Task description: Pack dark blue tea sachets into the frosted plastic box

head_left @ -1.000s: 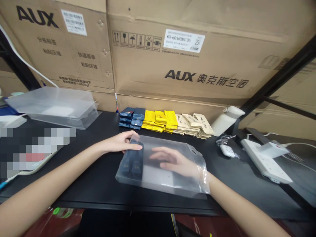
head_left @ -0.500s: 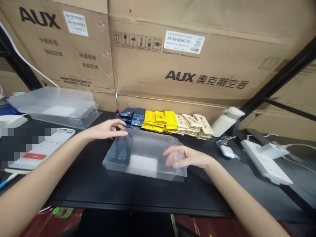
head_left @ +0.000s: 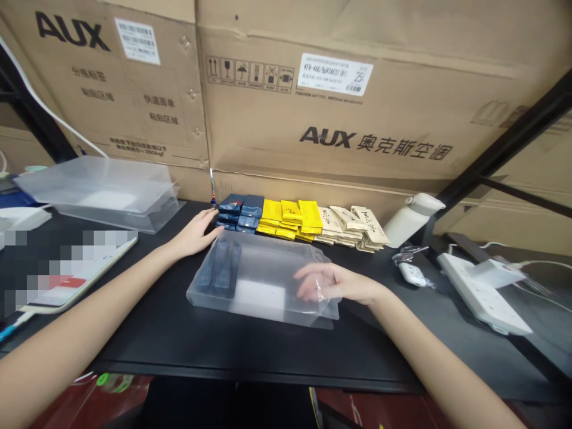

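A frosted clear plastic bag [head_left: 263, 280] lies flat on the black table [head_left: 187, 339], with two dark blue packets [head_left: 221, 273] inside at its left end. My right hand [head_left: 335, 285] is at the bag's open right end, and the film drapes over its fingers, which hold the mouth. My left hand [head_left: 196, 231] is off the bag with fingers spread. Its fingertips are right beside the stack of blue packets [head_left: 240, 213] at the back of the table.
Yellow packets [head_left: 290, 217] and beige packets [head_left: 353, 226] are stacked in a row beside the blue ones. A white bottle [head_left: 411, 217], a small remote [head_left: 411, 273] and a power strip [head_left: 482, 289] lie at right. Stacked clear bags [head_left: 102, 190] and a phone [head_left: 67, 280] lie at left. Cardboard boxes [head_left: 339, 119] wall the back.
My right hand came out of the bag and stayed at its mouth as the bag slid left. My left hand let go of the bag's corner and moved back toward the blue stack.
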Tool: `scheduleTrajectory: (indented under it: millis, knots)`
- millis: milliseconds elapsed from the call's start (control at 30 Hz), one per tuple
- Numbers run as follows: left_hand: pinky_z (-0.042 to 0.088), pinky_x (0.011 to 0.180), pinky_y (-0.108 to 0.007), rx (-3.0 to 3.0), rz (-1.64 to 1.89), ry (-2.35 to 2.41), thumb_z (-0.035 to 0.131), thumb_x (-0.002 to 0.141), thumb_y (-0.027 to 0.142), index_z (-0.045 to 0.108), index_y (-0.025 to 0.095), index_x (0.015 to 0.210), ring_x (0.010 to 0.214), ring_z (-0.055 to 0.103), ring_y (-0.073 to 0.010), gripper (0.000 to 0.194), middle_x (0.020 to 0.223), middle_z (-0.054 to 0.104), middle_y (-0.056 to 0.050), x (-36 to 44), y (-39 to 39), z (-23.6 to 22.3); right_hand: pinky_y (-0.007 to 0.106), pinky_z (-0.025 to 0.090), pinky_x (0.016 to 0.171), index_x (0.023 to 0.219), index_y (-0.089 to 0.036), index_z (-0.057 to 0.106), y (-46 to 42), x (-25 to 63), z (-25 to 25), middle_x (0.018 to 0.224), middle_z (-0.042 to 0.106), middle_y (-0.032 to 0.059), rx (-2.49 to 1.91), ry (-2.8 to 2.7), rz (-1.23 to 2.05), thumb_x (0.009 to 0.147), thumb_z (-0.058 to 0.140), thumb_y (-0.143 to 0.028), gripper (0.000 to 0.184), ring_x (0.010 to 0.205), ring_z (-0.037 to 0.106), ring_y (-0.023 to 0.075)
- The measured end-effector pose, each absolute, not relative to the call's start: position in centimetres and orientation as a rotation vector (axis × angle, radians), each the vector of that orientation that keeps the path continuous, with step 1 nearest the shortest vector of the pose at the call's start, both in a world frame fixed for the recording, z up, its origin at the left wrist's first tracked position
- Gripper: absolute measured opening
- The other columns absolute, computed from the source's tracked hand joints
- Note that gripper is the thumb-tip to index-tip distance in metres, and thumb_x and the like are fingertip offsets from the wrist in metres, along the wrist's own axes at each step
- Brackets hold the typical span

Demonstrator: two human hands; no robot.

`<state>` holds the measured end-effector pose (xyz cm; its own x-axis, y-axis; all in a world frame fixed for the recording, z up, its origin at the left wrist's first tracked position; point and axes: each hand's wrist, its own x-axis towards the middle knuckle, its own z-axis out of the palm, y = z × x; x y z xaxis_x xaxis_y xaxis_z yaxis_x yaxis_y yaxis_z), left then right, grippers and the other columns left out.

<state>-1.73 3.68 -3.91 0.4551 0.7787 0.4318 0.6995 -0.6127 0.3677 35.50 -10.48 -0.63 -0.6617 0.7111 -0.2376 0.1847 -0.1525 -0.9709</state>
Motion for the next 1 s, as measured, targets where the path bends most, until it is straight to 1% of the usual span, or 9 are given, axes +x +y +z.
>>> scheduleTrajectory:
  millis: [133, 200, 333, 500, 600, 667, 833, 933, 1000]
  knots:
    - [0.041, 0.106, -0.05, 2.49, 0.982, 1.297, 0.045, 0.09, 0.052, 0.027, 0.011, 0.148, 0.13, 0.048, -0.0321, 0.073, 0.144, 0.045, -0.021, -1.4, 3.0, -3.3, 0.034, 0.055, 0.088, 0.122, -0.016, 0.058, -10.5, 35.5, -0.6, 0.105, 0.073, 0.0101, -1.009, -1.737, 1.868, 0.08, 0.075, -0.027, 0.047, 0.096, 0.07, 0.0161]
    - [0.04, 0.107, -0.049, 2.52, 1.019, 1.253, 0.045, 0.092, 0.05, 0.023, 0.013, 0.15, 0.131, 0.046, -0.031, 0.073, 0.148, 0.042, -0.019, -1.2, 2.7, -3.0, 0.033, 0.055, 0.088, 0.122, -0.017, 0.058, -10.5, 35.5, -0.5, 0.106, 0.073, 0.0101, -1.018, -1.741, 1.864, 0.08, 0.075, -0.027, 0.047, 0.096, 0.07, 0.0161]
    - [0.036, 0.11, -0.047, 2.642, 0.994, 1.17, 0.041, 0.095, 0.046, 0.037, 0.013, 0.144, 0.131, 0.046, -0.0291, 0.059, 0.143, 0.048, -0.018, -1.2, 2.5, -2.7, 0.033, 0.055, 0.087, 0.123, -0.017, 0.058, -10.6, 35.4, -0.4, 0.106, 0.073, 0.0102, -1.024, -1.736, 1.864, 0.08, 0.075, -0.028, 0.047, 0.096, 0.07, 0.0163]
    - [0.04, 0.106, -0.046, 2.646, 1.018, 1.213, 0.039, 0.096, 0.04, 0.045, 0.012, 0.139, 0.122, 0.053, -0.0284, 0.051, 0.132, 0.057, -0.016, -1.2, 2.4, -2.6, 0.032, 0.055, 0.087, 0.123, -0.016, 0.058, -10.4, 35.5, -0.6, 0.106, 0.073, 0.0108, -1.007, -1.74, 1.863, 0.081, 0.074, -0.027, 0.046, 0.095, 0.071, 0.0161]
    - [0.045, 0.1, -0.044, 2.619, 1.114, 1.249, 0.039, 0.096, 0.038, 0.057, 0.013, 0.125, 0.114, 0.058, -0.0273, 0.042, 0.121, 0.062, -0.014, -1.1, 2.3, -2.4, 0.033, 0.056, 0.087, 0.123, -0.016, 0.057, -10.4, 35.6, -0.7, 0.106, 0.073, 0.0109, -1.005, -1.746, 1.863, 0.081, 0.074, -0.027, 0.047, 0.095, 0.071, 0.0161]
    - [0.05, 0.093, -0.04, 2.565, 1.186, 1.279, 0.041, 0.094, 0.038, 0.062, 0.014, 0.114, 0.106, 0.061, -0.0254, 0.037, 0.113, 0.065, -0.012, -1.0, 2.3, -2.2, 0.033, 0.056, 0.087, 0.124, -0.016, 0.057, -10.4, 35.6, -0.7, 0.106, 0.073, 0.011, -1.004, -1.742, 1.866, 0.082, 0.074, -0.027, 0.047, 0.095, 0.071, 0.016]
    - [0.055, 0.075, -0.031, 2.42, 1.307, 1.345, 0.048, 0.089, 0.037, 0.064, 0.017, 0.092, 0.087, 0.064, -0.0198, 0.026, 0.097, 0.065, -0.008, -0.9, 2.3, -2.0, 0.032, 0.056, 0.087, 0.124, -0.016, 0.057, -10.5, 35.5, -0.6, 0.106, 0.073, 0.0105, -0.996, -1.728, 1.873, 0.082, 0.074, -0.027, 0.046, 0.095, 0.071, 0.0153]
    - [0.056, 0.073, -0.031, 2.35, 1.362, 1.381, 0.053, 0.084, 0.038, 0.063, 0.018, 0.087, 0.088, 0.064, -0.0197, 0.023, 0.097, 0.065, -0.007, -0.8, 2.1, -1.7, 0.033, 0.056, 0.087, 0.123, -0.016, 0.057, -10.6, 35.4, -0.6, 0.106, 0.073, 0.0102, -1.01, -1.732, 1.864, 0.082, 0.074, -0.028, 0.046, 0.095, 0.071, 0.0153]
    - [0.057, 0.072, -0.032, 2.303, 1.402, 1.415, 0.056, 0.082, 0.039, 0.063, 0.019, 0.084, 0.09, 0.064, -0.0202, 0.021, 0.102, 0.065, -0.007, -0.8, 1.8, -1.4, 0.034, 0.056, 0.088, 0.122, -0.016, 0.058, -10.6, 35.3, -0.4, 0.105, 0.074, 0.0103, -1.008, -1.734, 1.857, 0.082, 0.074, -0.029, 0.046, 0.095, 0.071, 0.0159]
